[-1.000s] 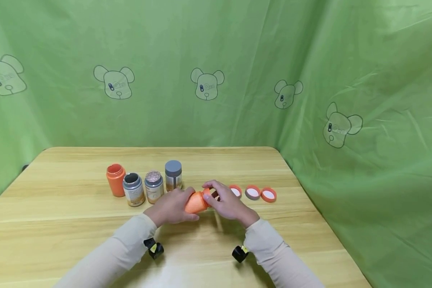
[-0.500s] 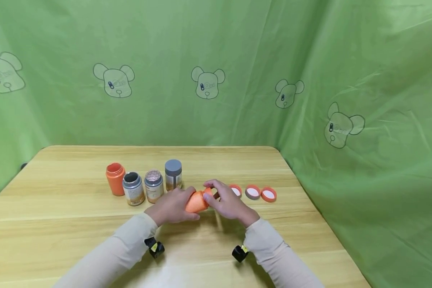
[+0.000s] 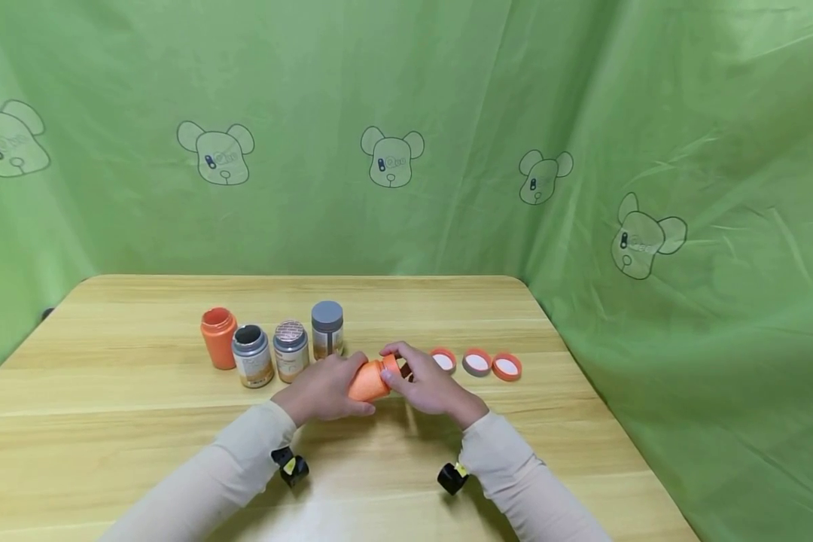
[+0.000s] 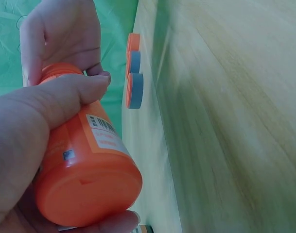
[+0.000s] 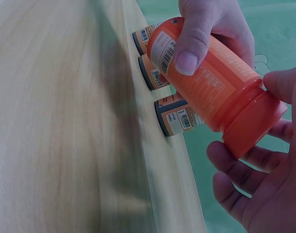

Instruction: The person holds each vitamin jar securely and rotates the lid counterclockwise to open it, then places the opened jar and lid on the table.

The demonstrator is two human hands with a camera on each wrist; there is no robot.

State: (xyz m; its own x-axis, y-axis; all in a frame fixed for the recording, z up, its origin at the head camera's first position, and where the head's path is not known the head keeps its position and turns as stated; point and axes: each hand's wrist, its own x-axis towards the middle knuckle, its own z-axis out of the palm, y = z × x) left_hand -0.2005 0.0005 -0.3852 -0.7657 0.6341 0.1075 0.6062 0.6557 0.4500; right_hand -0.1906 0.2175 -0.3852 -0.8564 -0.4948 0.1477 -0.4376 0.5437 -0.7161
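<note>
An orange plastic bottle (image 3: 368,382) is held tilted above the table, its neck toward the right. My left hand (image 3: 325,387) grips its body, with the thumb laid across the label side in the right wrist view. On the neck sits an orange screw cap (image 5: 254,124). My right hand (image 3: 430,380) holds this cap between the thumb and curled fingers. The round base of the bottle faces the camera in the left wrist view, where the left thumb covers part of the upper body.
Left of the hands stand an open orange bottle (image 3: 218,340), an open grey jar (image 3: 252,361), a grey jar with a patterned seal (image 3: 290,355) and a lidded grey jar (image 3: 327,320). Several loose caps (image 3: 476,363) lie in a row at right on the wooden table (image 3: 406,301).
The fingers of my right hand shift slightly round the cap, the thumb now a little lower. My left hand and the bottle stay nearly in place.
</note>
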